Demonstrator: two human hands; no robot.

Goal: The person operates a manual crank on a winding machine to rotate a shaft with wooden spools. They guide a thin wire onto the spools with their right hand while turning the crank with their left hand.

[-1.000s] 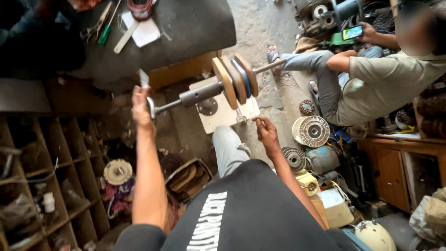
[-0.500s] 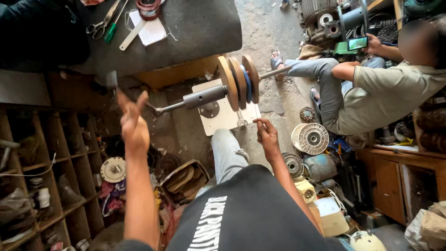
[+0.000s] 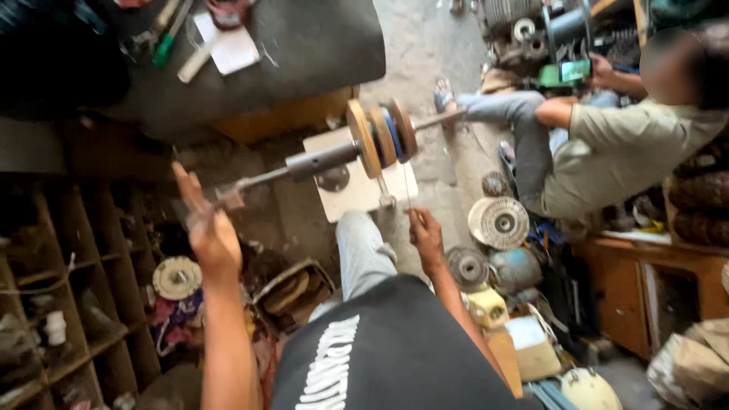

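Note:
A metal shaft (image 3: 323,161) runs across in front of me. It carries a spool of tan and blue discs (image 3: 382,135). My left hand (image 3: 211,241) is at the shaft's left end and closes round the crank handle (image 3: 229,199), its forefinger sticking up; the hand is blurred. My right hand (image 3: 426,237) is below the spool and pinches a thin wire (image 3: 408,190) that rises to the discs. A white board (image 3: 351,191) lies under the shaft, above my grey-trousered knee (image 3: 363,247).
Another person (image 3: 607,148) in an olive shirt sits at the right holding a phone (image 3: 573,70). Round motor parts (image 3: 497,222) lie on the floor beside me. Wooden shelves (image 3: 72,304) stand at the left. A dark bench (image 3: 304,45) with tools is behind the shaft.
My left hand has swung down and to the right with the crank handle. My right hand has stayed below the spool with the wire.

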